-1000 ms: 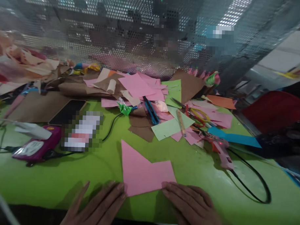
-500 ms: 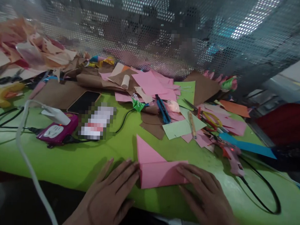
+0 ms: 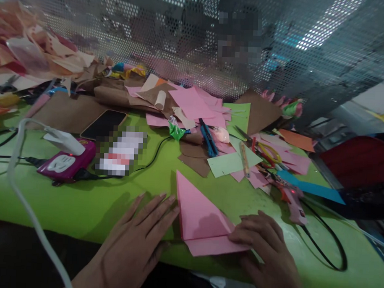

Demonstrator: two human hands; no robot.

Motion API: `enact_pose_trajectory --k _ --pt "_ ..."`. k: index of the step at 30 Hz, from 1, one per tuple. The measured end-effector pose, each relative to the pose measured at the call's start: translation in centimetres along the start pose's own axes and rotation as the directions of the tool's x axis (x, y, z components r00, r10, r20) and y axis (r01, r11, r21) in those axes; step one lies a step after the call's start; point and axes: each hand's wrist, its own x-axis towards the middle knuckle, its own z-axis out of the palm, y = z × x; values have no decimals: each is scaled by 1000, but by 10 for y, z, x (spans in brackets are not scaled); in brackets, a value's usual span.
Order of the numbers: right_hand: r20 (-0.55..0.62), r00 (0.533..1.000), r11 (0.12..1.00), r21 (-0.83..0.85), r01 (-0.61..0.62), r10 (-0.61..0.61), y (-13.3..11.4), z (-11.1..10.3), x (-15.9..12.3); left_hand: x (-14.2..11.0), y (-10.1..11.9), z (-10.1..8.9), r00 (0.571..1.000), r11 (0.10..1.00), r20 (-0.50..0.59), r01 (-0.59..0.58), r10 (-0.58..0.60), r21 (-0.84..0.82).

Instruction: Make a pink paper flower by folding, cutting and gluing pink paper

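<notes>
A sheet of pink paper (image 3: 202, 215), folded to a triangle with a strip along its lower edge, lies near the front edge of the green table. Its tall point faces away from me, and the lower strip hangs down toward me. My left hand (image 3: 141, 232) rests open, fingers stretched, fingertips against the paper's left side. At the right corner, my right hand (image 3: 262, 243) pinches the lower strip between thumb and fingers; the thumb is partly hidden beneath it.
A pink glue gun (image 3: 293, 204) with a black cord lies right. Beyond are scissors (image 3: 269, 151), a blue cutter (image 3: 208, 138) and paper scraps (image 3: 193, 104). Left are a purple power adapter (image 3: 67, 161), a phone (image 3: 104, 124) and a white cable (image 3: 29, 201). A perforated metal screen (image 3: 170, 38) stands behind.
The lower strip, folded up over the triangle before, is now opened down toward me, baring more of the triangle. My right hand has moved slightly down with it. My left hand stays alongside.
</notes>
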Motion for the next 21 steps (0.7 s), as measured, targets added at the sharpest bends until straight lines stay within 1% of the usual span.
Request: enact_pose_trajectory --k 4,7,10,12,14,16,18,21 --pt "13 999 999 11 30 -30 -9 0 -2 9 2 -8 1000 1000 -24 -17 17 -1" --pt "-1 1000 1000 17 15 -15 -14 2 -3 15 5 -15 998 998 -34 -51 50 -25" --pt "6 1000 1000 14 15 -15 -16 3 -3 19 8 -19 991 991 -60 -122 119 -51" --pt "38 999 1000 7 24 -24 -16 2 -4 21 8 -18 981 979 -39 -192 189 -66" --pt "66 998 1000 15 17 -18 -14 1 -5 21 9 -13 971 967 8 -236 238 -99" --pt "78 997 999 41 -3 -1 -12 0 -7 20 8 -8 968 960 38 -241 249 -143" --pt "87 996 997 71 -26 20 -10 0 -8 19 8 -5 969 957 37 -236 245 -170" --pt "127 988 988 120 -98 83 -8 -1 -7 19 8 -6 966 955 42 -244 254 -166"
